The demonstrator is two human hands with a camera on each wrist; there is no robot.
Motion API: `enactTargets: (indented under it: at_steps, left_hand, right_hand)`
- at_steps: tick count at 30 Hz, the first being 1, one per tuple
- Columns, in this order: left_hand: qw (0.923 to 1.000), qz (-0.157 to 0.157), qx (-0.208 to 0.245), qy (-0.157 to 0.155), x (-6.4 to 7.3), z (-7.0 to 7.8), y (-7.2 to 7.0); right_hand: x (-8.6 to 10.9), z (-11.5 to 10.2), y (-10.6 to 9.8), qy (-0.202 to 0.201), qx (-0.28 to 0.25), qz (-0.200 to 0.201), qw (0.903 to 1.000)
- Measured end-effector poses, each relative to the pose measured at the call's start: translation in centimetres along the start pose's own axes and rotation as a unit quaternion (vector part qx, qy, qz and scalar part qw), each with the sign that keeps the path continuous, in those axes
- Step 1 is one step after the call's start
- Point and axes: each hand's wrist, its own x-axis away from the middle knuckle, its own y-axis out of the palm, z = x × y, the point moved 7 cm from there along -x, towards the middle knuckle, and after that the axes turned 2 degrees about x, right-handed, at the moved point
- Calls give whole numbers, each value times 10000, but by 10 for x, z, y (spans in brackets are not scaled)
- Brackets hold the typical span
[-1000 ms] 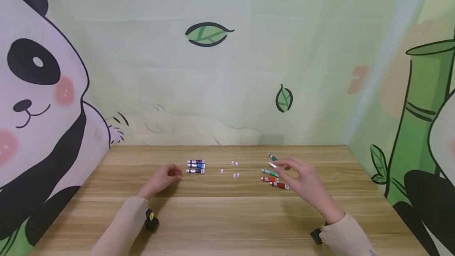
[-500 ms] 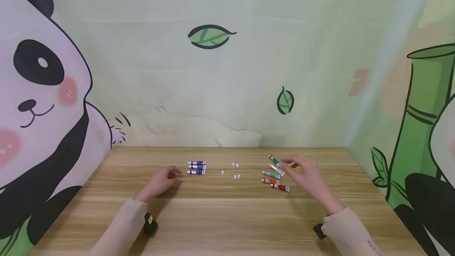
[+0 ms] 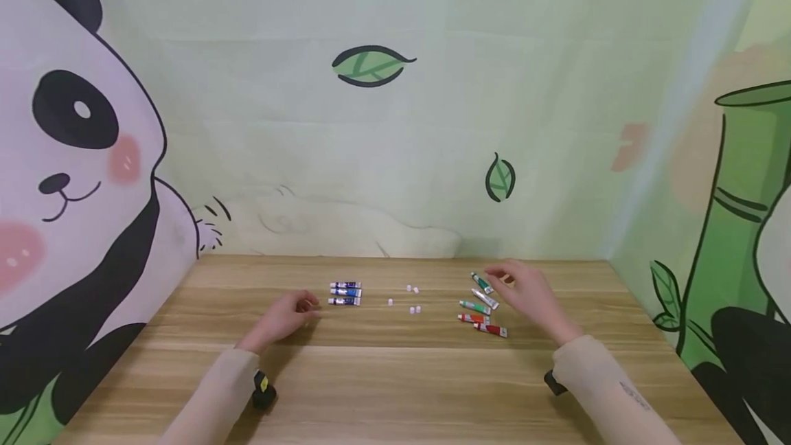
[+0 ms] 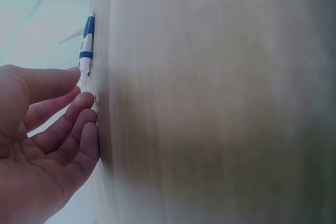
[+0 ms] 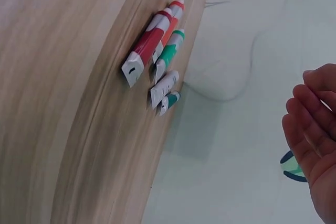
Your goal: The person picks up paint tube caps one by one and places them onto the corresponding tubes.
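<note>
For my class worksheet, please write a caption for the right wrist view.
Five paint tubes lie on a wood-grain table, with the right hand, holding nothing, apart from them.

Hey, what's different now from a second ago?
The right hand was at the silver tube; now it has lifted away and holds nothing. The left hand, the other tubes and the little white pieces stayed about where they were.
</note>
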Motion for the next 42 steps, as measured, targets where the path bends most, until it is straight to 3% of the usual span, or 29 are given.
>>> enactTargets:
  at_steps: [6, 14, 23, 33, 42]
  left_hand:
    - [9993, -43, 141, -349, 5, -6, 1]
    - [9997, 4, 72, -238, 3, 3, -4]
    - [9990, 87, -125, -417, 2, 2, -5]
    - [9990, 78, -105, -417, 2, -6, 0]
    - [9993, 103, -103, -338, 0, -3, -1]
  right_hand:
    - [-8, 12, 7, 223, -14, -166, 9996]
    - [-18, 26, 22, 684, -48, -723, 9950]
    - [-27, 48, 47, 1166, -71, -1334, 9842]
    - [-23, 70, 68, 1623, -75, -1643, 9729]
    - [-22, 79, 83, 1960, -126, -1612, 9672]
